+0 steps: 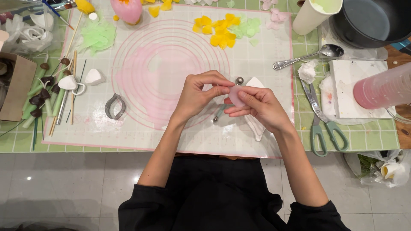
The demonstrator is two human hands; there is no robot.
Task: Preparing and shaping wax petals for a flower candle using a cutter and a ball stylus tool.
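Note:
Both hands meet over a translucent mat [128, 128] printed with pink circles. My right hand [257, 107] cradles a thin pale pink petal-shaped piece [236, 96] on its fingers. My left hand [198, 95] pinches the top edge of that same pink piece with thumb and forefinger. Just behind the fingertips lies a metal ball-ended tool [239, 80], its other end showing below the hands. A white leaf-shaped mould [257, 128] lies on the mat under my right hand.
Yellow petals [218, 32] and green petals [96, 36] lie at the mat's far edge. A metal cutter [114, 107] sits left. Green-handled scissors [323, 124], a spoon [308, 55], a white block [357, 85], a pink cylinder [383, 87] and a dark pot [368, 21] stand right. Sticks and stems [47, 94] lie left.

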